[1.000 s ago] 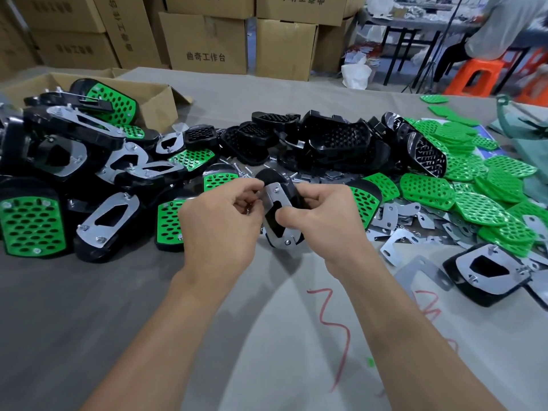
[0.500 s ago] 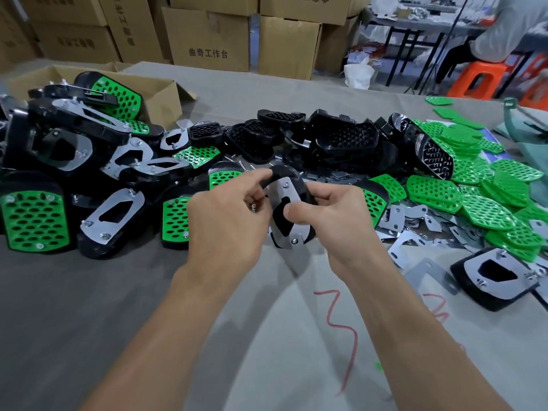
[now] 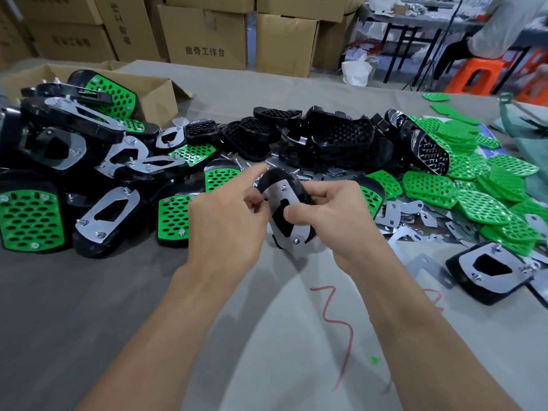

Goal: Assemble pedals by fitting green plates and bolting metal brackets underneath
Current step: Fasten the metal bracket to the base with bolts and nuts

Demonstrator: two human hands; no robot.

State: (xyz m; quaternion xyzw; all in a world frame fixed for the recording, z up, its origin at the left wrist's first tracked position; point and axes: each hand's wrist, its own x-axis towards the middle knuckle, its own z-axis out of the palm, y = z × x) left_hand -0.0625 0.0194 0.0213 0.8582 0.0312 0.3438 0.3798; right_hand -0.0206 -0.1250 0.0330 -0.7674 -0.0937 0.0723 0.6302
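I see the right hand [image 3: 335,215] gripping the black pedal [image 3: 273,177], held between both hands above the table [image 3: 89,292], left hand [image 3: 225,216] pinching the metal bracket [image 3: 277,197] edge, index straight; a loose pinch could shift the bracket off its bolts [image 3: 296,241], I judge.

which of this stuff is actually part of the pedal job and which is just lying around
Job: pedal in the right hand, its metal bracket, left hand at the bracket's edge, loose green plates, spare brackets, black shells, finished pedals.
Lying about: cardboard boxes, orange stool, white bag.
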